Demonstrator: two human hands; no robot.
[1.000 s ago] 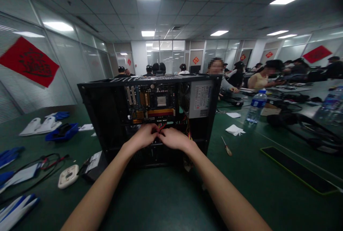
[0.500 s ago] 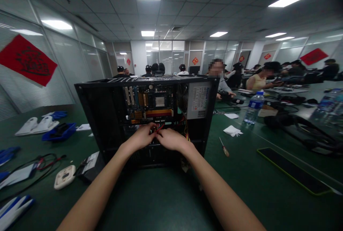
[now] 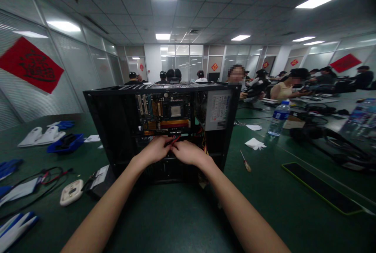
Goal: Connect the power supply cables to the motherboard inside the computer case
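An open black computer case (image 3: 108,127) stands on the green table (image 3: 182,217) in front of me. Inside it are a motherboard (image 3: 164,114) and a grey power supply (image 3: 219,110). Both my hands reach into the lower part of the case. My left hand (image 3: 155,149) and my right hand (image 3: 186,152) meet with fingers pinched around a red cable (image 3: 174,140) below the motherboard. The fingertips are partly hidden behind each other.
A screwdriver (image 3: 244,161) and white tissue (image 3: 255,143) lie right of the case. A water bottle (image 3: 276,119) stands further right. A black mat (image 3: 320,188) lies at right. At left are a white round part (image 3: 71,192), cables (image 3: 49,176), a blue tray (image 3: 66,143) and gloves. Other people sit behind.
Both hands stay pinched together at the red cable, with only slight shifts of the fingers. The view has shifted slightly.
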